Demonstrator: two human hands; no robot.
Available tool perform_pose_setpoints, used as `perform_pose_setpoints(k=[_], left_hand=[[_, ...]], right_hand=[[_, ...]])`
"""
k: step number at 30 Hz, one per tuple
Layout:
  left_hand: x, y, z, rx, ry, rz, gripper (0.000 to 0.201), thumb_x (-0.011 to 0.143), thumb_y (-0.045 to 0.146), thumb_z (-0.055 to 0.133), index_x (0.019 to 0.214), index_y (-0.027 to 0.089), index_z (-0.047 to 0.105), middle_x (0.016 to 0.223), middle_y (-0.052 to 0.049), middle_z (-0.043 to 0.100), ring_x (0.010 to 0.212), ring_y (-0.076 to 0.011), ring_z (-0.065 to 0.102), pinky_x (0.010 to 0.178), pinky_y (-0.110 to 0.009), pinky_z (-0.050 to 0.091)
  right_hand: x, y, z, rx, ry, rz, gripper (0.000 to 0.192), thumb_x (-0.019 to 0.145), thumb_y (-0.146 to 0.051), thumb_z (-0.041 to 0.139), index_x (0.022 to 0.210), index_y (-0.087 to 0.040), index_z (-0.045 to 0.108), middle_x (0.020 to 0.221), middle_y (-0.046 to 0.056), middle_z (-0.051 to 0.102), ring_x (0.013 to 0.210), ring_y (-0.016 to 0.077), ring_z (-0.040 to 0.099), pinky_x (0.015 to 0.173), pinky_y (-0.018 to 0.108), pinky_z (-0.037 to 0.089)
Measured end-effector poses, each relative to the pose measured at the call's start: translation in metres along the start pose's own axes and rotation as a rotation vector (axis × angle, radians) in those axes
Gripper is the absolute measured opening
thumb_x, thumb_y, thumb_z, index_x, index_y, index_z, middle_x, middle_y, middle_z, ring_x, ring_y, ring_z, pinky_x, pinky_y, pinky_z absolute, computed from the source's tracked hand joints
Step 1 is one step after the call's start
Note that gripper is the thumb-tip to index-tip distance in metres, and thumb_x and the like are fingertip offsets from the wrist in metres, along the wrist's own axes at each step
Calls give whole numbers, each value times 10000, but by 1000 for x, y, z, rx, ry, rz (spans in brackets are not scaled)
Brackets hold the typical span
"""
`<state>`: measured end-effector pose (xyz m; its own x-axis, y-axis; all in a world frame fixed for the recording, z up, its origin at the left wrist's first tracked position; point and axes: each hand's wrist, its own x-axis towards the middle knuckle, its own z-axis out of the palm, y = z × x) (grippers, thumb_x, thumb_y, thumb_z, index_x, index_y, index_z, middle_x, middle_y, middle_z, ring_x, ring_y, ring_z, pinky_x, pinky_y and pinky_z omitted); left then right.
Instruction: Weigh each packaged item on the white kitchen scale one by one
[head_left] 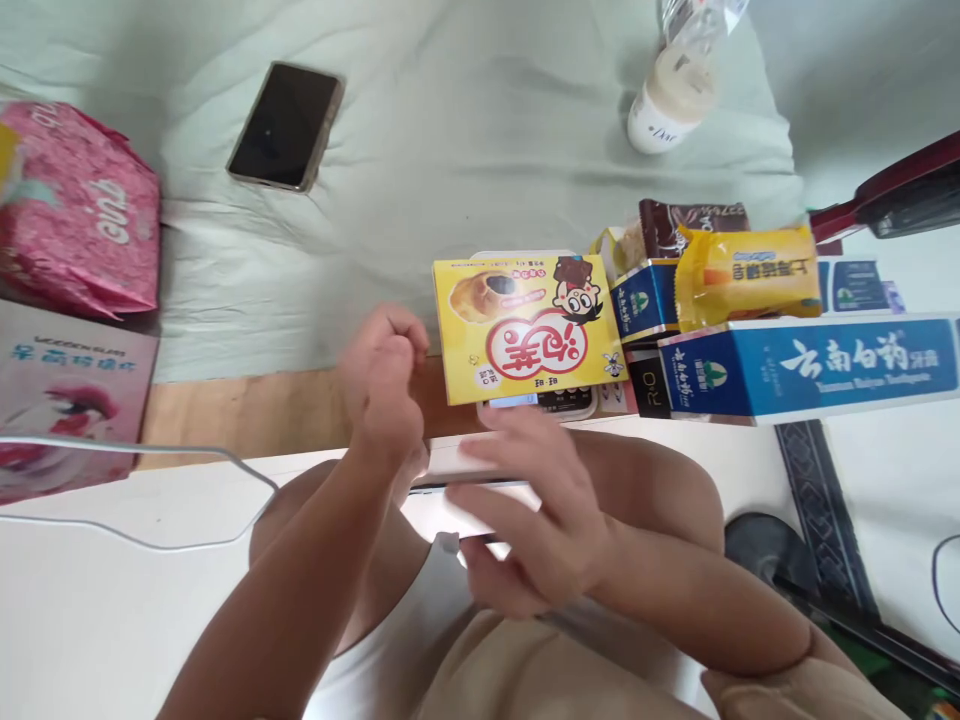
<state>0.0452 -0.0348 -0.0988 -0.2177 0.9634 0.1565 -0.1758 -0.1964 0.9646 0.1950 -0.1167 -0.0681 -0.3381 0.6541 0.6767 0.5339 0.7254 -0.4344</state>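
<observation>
— Right hand [536, 520] first: what has it got?

— My right hand lies half open, fingers spread and blurred, resting on a flat white slab-like object [450, 490] that sits across my lap. Whether the fingers actually grip it, I cannot tell.

— And your left hand [382, 385]?

— Curled into a loose fist, held just above that white object's far edge. I see nothing between the fingers, though the palm faces away from me.

— What lies closest beyond them?

— A yellow cardboard snack box with a red-and-white logo and a cartoon face [529, 325], just past my left knuckles, lying on top of a white tray-like container [540, 405]. Right beside it sits a yellow plastic snack packet [746, 275] resting on a long blue-and-white toothpaste carton [810, 365], with a dark brown wrapper [690, 215] behind.

— Further out?

— A pale green bedsheet [450, 130] carries a black smartphone [286, 125] lying face up, and a white bottle [671, 100] on its side well apart from it. At far left rests a pink plastic package [75, 210] above a pink printed box [67, 400], with a white cable [150, 450] looping across near them.
</observation>
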Motion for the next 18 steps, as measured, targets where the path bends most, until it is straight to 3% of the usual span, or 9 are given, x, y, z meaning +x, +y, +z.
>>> perform_pose_setpoints(k=[3, 6, 9, 12, 15, 18], left_hand=[[10, -2, 3, -30, 147, 15, 385, 878, 509, 615, 652, 214, 516, 567, 18, 356, 515, -114, 288, 479, -292, 162], [20, -7, 5, -110, 202, 19, 386, 877, 517, 614, 645, 218, 532, 556, 13, 333, 492, -112, 284, 465, -308, 131], [24, -14, 5, -155, 161, 50, 368, 860, 536, 683, 702, 214, 600, 604, 2, 396, 530, -117, 325, 480, -311, 159], [25, -20, 6, -139, 62, 9, 405, 696, 534, 887, 798, 211, 665, 736, -28, 556, 632, -139, 464, 530, -303, 331], [23, -22, 10, -144, -16, -12, 476, 657, 539, 938, 884, 223, 662, 873, -43, 591, 760, -165, 528, 691, -324, 484], [21, -21, 13, -154, 11, 47, 367, 783, 524, 839, 920, 225, 676, 912, -41, 559, 879, -173, 525, 870, -307, 524]], right_hand=[[-12, 7, 17, 197, 73, -144, 147, 859, -232, 581, 936, -194, 701, 1000, 36, 679, 1029, 149, 644, 979, 339, 549], [-19, 11, 23, 237, 53, -166, 82, 857, -288, 641, 851, -216, 679, 943, 16, 664, 913, 124, 598, 856, 309, 503], [-17, 13, 17, 291, 56, -110, 70, 855, -253, 629, 854, -196, 668, 897, 15, 657, 898, 134, 602, 834, 328, 489], [-11, 16, 10, 299, 34, -5, 104, 831, -189, 606, 915, -175, 665, 851, 21, 659, 879, 150, 599, 782, 356, 482], [-5, 18, 5, 233, 25, 101, 132, 826, -163, 598, 949, -181, 644, 856, 32, 664, 854, 151, 605, 808, 360, 514], [-3, 18, 2, 165, 13, 178, 130, 839, -159, 586, 959, -193, 625, 888, 32, 677, 867, 142, 633, 1004, 377, 543]])
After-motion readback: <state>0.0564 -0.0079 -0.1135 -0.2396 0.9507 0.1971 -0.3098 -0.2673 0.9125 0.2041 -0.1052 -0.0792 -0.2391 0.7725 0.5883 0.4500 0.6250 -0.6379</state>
